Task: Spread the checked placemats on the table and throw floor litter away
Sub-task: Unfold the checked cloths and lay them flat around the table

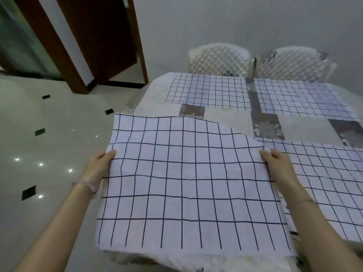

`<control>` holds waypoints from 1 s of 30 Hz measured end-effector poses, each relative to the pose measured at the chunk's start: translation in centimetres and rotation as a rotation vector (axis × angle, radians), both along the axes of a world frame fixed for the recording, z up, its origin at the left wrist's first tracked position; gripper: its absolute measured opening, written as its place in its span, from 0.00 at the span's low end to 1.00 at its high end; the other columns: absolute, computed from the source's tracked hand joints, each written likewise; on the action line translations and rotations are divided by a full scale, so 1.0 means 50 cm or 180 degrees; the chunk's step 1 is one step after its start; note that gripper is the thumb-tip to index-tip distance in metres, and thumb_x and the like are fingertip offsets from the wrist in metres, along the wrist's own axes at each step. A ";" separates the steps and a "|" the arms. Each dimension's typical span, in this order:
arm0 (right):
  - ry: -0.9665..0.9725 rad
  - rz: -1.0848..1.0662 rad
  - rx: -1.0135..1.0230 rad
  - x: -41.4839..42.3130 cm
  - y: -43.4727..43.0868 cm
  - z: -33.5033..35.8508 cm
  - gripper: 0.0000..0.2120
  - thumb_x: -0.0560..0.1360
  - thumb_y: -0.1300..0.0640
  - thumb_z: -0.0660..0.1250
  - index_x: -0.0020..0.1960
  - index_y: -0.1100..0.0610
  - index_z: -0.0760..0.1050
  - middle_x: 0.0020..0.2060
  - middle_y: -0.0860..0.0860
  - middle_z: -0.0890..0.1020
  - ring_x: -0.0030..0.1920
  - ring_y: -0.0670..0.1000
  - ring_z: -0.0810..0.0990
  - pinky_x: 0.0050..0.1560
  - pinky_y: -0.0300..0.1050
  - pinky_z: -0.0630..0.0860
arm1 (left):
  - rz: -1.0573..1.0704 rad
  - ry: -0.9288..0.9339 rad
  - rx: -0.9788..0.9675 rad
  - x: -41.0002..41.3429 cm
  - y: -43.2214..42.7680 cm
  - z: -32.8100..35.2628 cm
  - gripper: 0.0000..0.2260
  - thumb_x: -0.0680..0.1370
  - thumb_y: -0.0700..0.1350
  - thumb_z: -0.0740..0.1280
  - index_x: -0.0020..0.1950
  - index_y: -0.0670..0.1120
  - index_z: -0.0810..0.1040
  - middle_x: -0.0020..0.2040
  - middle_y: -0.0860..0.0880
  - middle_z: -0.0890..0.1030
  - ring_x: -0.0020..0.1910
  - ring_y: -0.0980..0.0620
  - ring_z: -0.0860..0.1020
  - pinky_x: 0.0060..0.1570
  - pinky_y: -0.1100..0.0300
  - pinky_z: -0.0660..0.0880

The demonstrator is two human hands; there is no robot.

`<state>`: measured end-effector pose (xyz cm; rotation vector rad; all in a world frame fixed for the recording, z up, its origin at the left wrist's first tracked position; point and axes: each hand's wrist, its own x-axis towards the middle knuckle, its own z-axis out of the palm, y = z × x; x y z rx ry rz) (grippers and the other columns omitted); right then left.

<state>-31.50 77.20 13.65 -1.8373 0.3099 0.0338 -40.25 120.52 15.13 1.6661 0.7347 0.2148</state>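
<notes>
over the near left corner of the table (231, 116), a white placemat with a dark grid (184, 185) is held up by both hands, one on each side edge. the left hand (98, 165) pinches the mat's left edge, thumb on top of the cloth and fingers hidden beneath it, closed on the fabric. the right hand (279, 165) clamps the right edge the same way, thumb on top and the rest tucked under. a pale bead bracelet (88, 186) sits on the left wrist. the mat sags a little between the two hands, and its far edge rises in a wave; its near edge hangs past the table's near edge.

three more checked mats lie flat on the table. one (322, 185) is just beside the held mat on its right, and the held mat's right edge overlaps it. two lie at the far side of the table: one on the far left (208, 93) and one on the far right (300, 99), with a narrow strip of patterned tablecloth between them.

beyond the table's far edge stand two quilted white chairs (218, 57), backs against a plain wall. left of the table is a glossy pale tiled floor (49, 146) with small black diamond insets, and further back a dark wooden door frame (64, 46).
</notes>
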 end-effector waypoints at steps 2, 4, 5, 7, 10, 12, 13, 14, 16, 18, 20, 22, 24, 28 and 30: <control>0.0174 -0.0127 0.0004 0.034 0.005 -0.021 0.14 0.76 0.56 0.63 0.41 0.67 0.73 0.35 0.58 0.74 0.36 0.52 0.71 0.32 0.41 0.67 | -0.0118 0.0175 0.0054 0.061 0.014 -0.026 0.07 0.78 0.44 0.63 0.50 0.41 0.77 0.47 0.44 0.80 0.47 0.48 0.78 0.43 0.62 0.72; 0.0276 -0.0260 0.0011 0.064 0.018 -0.043 0.09 0.76 0.57 0.64 0.40 0.61 0.72 0.33 0.58 0.72 0.33 0.52 0.70 0.28 0.37 0.68 | -0.0176 0.0332 0.0053 0.114 0.023 -0.045 0.07 0.78 0.44 0.64 0.47 0.41 0.78 0.44 0.46 0.82 0.52 0.46 0.77 0.47 0.65 0.73; 0.0306 -0.0324 -0.0029 0.079 0.025 -0.054 0.09 0.76 0.57 0.64 0.40 0.60 0.71 0.33 0.58 0.71 0.33 0.53 0.70 0.29 0.36 0.69 | -0.0230 0.0379 0.0057 0.136 0.021 -0.047 0.07 0.78 0.43 0.63 0.41 0.44 0.76 0.35 0.53 0.83 0.46 0.50 0.78 0.41 0.73 0.72; 0.0453 -0.0401 -0.0044 0.103 0.035 -0.084 0.08 0.75 0.56 0.64 0.40 0.59 0.71 0.34 0.58 0.71 0.36 0.54 0.70 0.36 0.42 0.69 | -0.0292 0.0432 0.0169 0.175 0.015 -0.057 0.14 0.79 0.40 0.62 0.33 0.49 0.68 0.20 0.59 0.75 0.32 0.60 0.73 0.25 0.80 0.65; 0.0632 -0.0492 -0.0074 0.129 0.049 -0.121 0.08 0.75 0.52 0.65 0.41 0.57 0.72 0.36 0.56 0.72 0.42 0.53 0.71 0.39 0.42 0.67 | -0.0365 0.0555 0.0122 0.235 0.027 -0.093 0.14 0.79 0.40 0.63 0.33 0.49 0.66 0.32 0.52 0.72 0.36 0.55 0.69 0.33 0.72 0.66; 0.0693 -0.0667 0.0037 0.139 0.064 -0.128 0.12 0.76 0.53 0.64 0.56 0.56 0.75 0.48 0.52 0.75 0.51 0.51 0.72 0.48 0.43 0.69 | -0.0352 0.0619 0.0067 0.273 0.042 -0.123 0.11 0.78 0.41 0.63 0.37 0.48 0.68 0.37 0.49 0.71 0.41 0.52 0.70 0.39 0.65 0.66; 0.0770 -0.0685 0.0022 0.141 0.068 -0.128 0.17 0.77 0.55 0.62 0.65 0.58 0.71 0.53 0.51 0.74 0.54 0.51 0.72 0.52 0.43 0.69 | -0.0390 0.0671 0.0093 0.288 0.048 -0.136 0.13 0.78 0.41 0.64 0.35 0.49 0.67 0.35 0.49 0.69 0.38 0.53 0.68 0.37 0.64 0.63; 0.0852 -0.0683 -0.0059 0.141 0.069 -0.128 0.20 0.78 0.56 0.61 0.69 0.58 0.67 0.56 0.51 0.73 0.53 0.50 0.73 0.52 0.43 0.69 | -0.0441 0.0743 0.0138 0.301 0.054 -0.149 0.16 0.78 0.42 0.64 0.33 0.50 0.63 0.33 0.51 0.65 0.35 0.54 0.66 0.34 0.64 0.60; 0.0979 -0.0622 -0.0209 0.131 0.063 -0.134 0.24 0.77 0.58 0.62 0.72 0.58 0.64 0.57 0.53 0.74 0.44 0.49 0.74 0.42 0.41 0.71 | -0.0466 0.0829 0.0219 0.320 0.063 -0.172 0.18 0.77 0.43 0.65 0.31 0.52 0.60 0.31 0.52 0.60 0.37 0.51 0.63 0.32 0.63 0.55; 0.1047 -0.0503 -0.0383 0.110 0.054 -0.145 0.25 0.76 0.60 0.64 0.72 0.57 0.64 0.54 0.54 0.74 0.38 0.47 0.74 0.36 0.39 0.70 | -0.0542 0.0856 0.0310 0.332 0.063 -0.185 0.19 0.77 0.43 0.65 0.31 0.52 0.59 0.31 0.51 0.59 0.34 0.52 0.61 0.31 0.62 0.53; 0.1111 -0.0445 -0.0495 0.092 0.045 -0.155 0.26 0.75 0.60 0.66 0.71 0.57 0.65 0.52 0.54 0.74 0.37 0.46 0.74 0.36 0.37 0.69 | -0.0658 0.0904 0.0335 0.336 0.068 -0.200 0.18 0.78 0.43 0.64 0.32 0.51 0.60 0.31 0.51 0.60 0.31 0.56 0.59 0.31 0.63 0.53; 0.1135 -0.0425 -0.0612 0.078 0.039 -0.162 0.26 0.74 0.62 0.67 0.70 0.56 0.66 0.47 0.53 0.73 0.36 0.47 0.73 0.37 0.37 0.69 | -0.0802 0.0917 0.0419 0.329 0.076 -0.203 0.11 0.78 0.44 0.64 0.36 0.47 0.68 0.34 0.49 0.66 0.35 0.52 0.66 0.34 0.63 0.59; 0.1140 -0.0395 -0.0746 0.072 0.036 -0.166 0.26 0.74 0.63 0.67 0.70 0.56 0.66 0.40 0.51 0.72 0.34 0.47 0.71 0.35 0.38 0.69 | -0.1015 0.1017 0.0473 0.314 0.088 -0.202 0.09 0.77 0.45 0.65 0.54 0.42 0.75 0.48 0.43 0.76 0.51 0.44 0.74 0.49 0.57 0.69; 0.1126 -0.0388 -0.0841 0.071 0.036 -0.169 0.25 0.74 0.64 0.66 0.69 0.57 0.67 0.36 0.50 0.73 0.33 0.49 0.72 0.38 0.42 0.72 | -0.1277 0.1388 0.0713 0.278 0.126 -0.203 0.19 0.75 0.39 0.69 0.64 0.43 0.71 0.50 0.43 0.74 0.51 0.43 0.73 0.52 0.55 0.68; 0.1114 -0.0409 -0.0824 0.075 0.037 -0.167 0.24 0.73 0.63 0.67 0.68 0.57 0.68 0.37 0.49 0.74 0.36 0.49 0.74 0.43 0.44 0.74 | -0.1287 0.1513 0.0777 0.260 0.143 -0.205 0.18 0.73 0.38 0.70 0.63 0.42 0.72 0.42 0.44 0.76 0.45 0.45 0.73 0.47 0.56 0.70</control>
